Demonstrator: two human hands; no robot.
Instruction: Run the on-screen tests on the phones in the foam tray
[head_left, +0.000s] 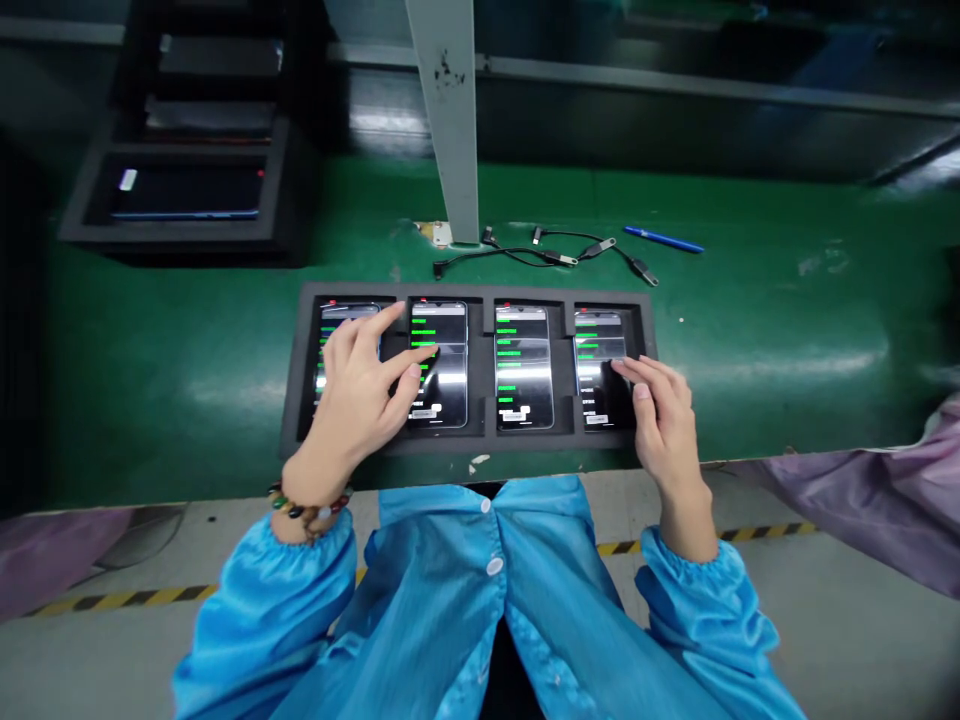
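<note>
Several smartphones lie face up in a black foam tray (484, 442), their lit screens listing green and white lines. My left hand (360, 380) is over the leftmost phone (328, 330) and hides much of it. Its index finger stretches to the screen of the second phone (450, 390), the other fingers apart. The third phone (525, 375) has no hand on it. At the right end, my right hand (664, 405) has its fingers extended, with a fingertip at the right edge of the fourth phone (600, 380). Neither hand grips anything.
Short black cables (525, 255) and a blue pen (664, 239) lie behind the tray on the green tabletop (750, 380). A grey metal post (450, 120) rises at the back. Stacked black foam trays (202, 240) holding phones stand at the back left.
</note>
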